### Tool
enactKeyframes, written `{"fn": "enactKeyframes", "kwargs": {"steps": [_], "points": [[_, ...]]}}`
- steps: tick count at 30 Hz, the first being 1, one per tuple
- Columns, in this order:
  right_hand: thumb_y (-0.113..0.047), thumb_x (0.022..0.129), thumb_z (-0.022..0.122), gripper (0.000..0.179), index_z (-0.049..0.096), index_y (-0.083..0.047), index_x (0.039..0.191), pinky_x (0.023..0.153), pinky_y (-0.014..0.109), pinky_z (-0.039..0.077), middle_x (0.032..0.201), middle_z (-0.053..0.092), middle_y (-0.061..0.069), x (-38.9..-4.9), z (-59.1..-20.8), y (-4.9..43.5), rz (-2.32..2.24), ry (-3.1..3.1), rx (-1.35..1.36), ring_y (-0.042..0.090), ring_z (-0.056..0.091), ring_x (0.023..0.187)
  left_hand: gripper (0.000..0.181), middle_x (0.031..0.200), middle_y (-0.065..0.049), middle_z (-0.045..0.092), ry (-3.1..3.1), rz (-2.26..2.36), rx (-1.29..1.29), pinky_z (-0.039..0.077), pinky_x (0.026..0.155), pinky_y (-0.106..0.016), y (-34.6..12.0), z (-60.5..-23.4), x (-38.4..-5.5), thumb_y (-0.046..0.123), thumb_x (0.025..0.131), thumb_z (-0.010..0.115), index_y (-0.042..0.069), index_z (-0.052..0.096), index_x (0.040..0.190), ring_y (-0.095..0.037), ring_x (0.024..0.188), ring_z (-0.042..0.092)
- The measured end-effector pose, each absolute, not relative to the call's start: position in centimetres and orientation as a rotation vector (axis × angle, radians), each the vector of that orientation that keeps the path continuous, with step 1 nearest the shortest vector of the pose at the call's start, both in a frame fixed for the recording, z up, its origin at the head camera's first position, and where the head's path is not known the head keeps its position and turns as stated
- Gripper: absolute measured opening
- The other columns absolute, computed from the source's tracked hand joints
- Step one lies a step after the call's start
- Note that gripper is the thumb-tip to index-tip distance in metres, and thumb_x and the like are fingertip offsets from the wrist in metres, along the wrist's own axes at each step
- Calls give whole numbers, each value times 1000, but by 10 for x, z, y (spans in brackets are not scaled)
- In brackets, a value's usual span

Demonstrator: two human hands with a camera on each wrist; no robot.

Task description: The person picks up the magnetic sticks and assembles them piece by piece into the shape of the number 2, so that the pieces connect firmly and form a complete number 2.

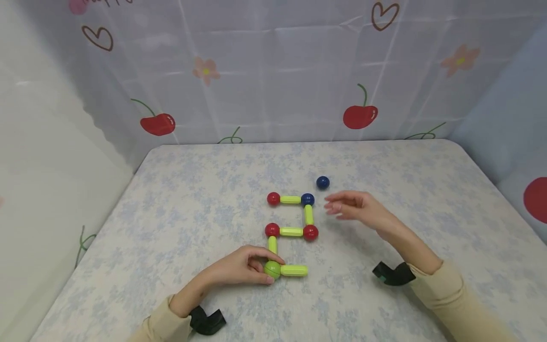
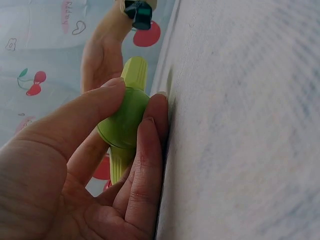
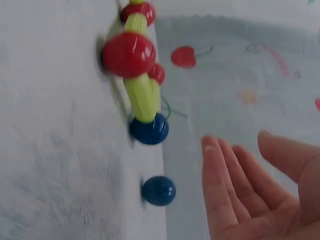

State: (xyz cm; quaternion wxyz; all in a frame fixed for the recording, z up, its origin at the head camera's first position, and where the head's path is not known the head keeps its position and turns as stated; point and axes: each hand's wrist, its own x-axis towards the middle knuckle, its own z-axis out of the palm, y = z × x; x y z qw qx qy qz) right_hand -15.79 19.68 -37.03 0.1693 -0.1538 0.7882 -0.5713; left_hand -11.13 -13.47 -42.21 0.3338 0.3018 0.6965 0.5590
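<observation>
On the table lies a zigzag chain of yellow-green rods and coloured balls. My left hand (image 1: 243, 267) holds the green ball (image 1: 272, 270) at its near end, thumb on one side and fingers on the other. From that ball a rod (image 1: 295, 270) points right with a bare outer end. My right hand (image 1: 356, 207) is to the right of the chain, its fingers extended and nothing in them. Nearest to it are the chain's blue ball (image 1: 307, 199) and a loose blue ball (image 1: 323, 182). In the right wrist view, the loose ball (image 3: 159, 190) stands apart from the chain.
Red balls (image 1: 310, 232) join other rods of the chain, and one red ball (image 1: 273, 198) ends it at the far left. A pale blue-patterned cloth covers the table (image 1: 179, 199). Behind it hangs a curtain (image 1: 273, 95) printed with cherries and flowers.
</observation>
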Motion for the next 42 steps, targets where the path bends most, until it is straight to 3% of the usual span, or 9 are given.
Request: {"fn": "enactKeyframes", "kwargs": {"steps": [6,11,17,26,35,42], "points": [[-18,97,55,48,42,4,137,92,32,42,134,46,21,-200,-386,202,-1877,2383,-91,30,48,117,36,60,2,46,1800,1464,782,37,52,-21,-135,-423,-111,7,84,71,12,65,119,-8,51,38],[-13,96,55,50,38,3,140,101,36,32,140,41,19,-221,-403,192,-1957,2343,-54,27,38,127,36,61,2,47,1805,1465,780,37,52,-21,-135,-425,-111,6,83,72,12,66,117,-8,51,39],[-12,92,61,52,40,2,139,101,36,32,139,42,17,-236,-417,181,-1950,2376,-8,27,38,127,36,65,2,49,1815,1459,782,36,51,-21,-135,-426,-112,5,83,72,13,66,117,-7,50,37],[-4,89,63,44,51,4,130,92,32,41,129,51,19,-242,-426,174,-1906,2511,-21,27,47,118,36,67,2,50,1800,1468,782,37,51,-21,-136,-426,-113,5,83,71,12,66,118,-7,51,39],[-7,91,62,43,51,2,131,92,30,41,130,51,17,-236,-422,176,-1922,2467,16,25,46,119,36,66,1,49,1792,1471,788,36,51,-21,-135,-427,-113,5,83,71,11,65,118,-7,51,38],[-12,92,62,45,50,-1,133,97,36,37,133,49,14,-212,-405,177,-1875,2415,9,24,43,122,36,63,1,47,1788,1469,785,36,50,-21,-136,-424,-113,6,83,71,11,65,119,-7,50,38]]}}
